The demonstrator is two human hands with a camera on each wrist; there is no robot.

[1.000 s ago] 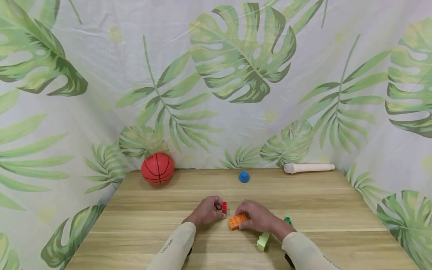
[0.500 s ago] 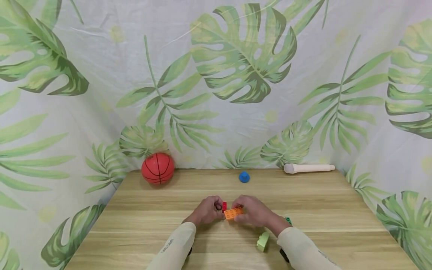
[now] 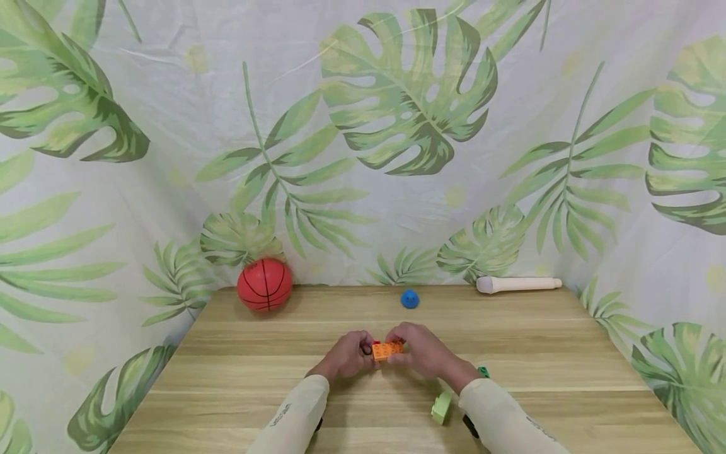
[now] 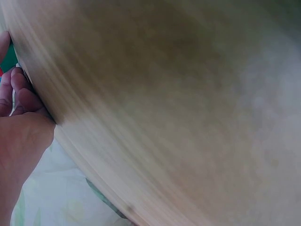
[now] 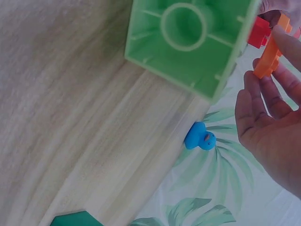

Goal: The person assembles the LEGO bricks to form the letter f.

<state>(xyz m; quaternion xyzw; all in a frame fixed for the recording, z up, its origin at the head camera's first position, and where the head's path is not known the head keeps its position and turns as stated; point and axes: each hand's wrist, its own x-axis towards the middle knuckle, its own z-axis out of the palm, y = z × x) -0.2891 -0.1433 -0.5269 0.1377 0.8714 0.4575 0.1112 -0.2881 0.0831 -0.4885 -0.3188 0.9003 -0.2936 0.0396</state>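
Observation:
My right hand (image 3: 425, 353) pinches an orange toy building brick (image 3: 387, 351), studs facing up in the head view. My left hand (image 3: 348, 353) holds a red building brick (image 3: 376, 343), now mostly covered by the orange one. Both bricks meet between the two hands; whether they are joined cannot be told. In the right wrist view the orange brick (image 5: 269, 54) sits between thumb and fingers, close beside the red brick (image 5: 259, 33). A dark green piece (image 4: 8, 58) shows by the left hand's fingertips in the left wrist view, mostly cut off.
On the wooden table (image 3: 255, 403), a light green brick (image 3: 440, 407) and a dark green brick (image 3: 483, 372) lie near the right forearm. Along the back edge are a red basketball (image 3: 265, 285), a blue toy duck (image 3: 409, 299) and a white microphone (image 3: 518, 284). Leaf-patterned cloth hangs behind.
My right hand has brought the orange brick leftward and slightly away from me, up to the red brick, covering most of it. The left hand has stayed almost still.

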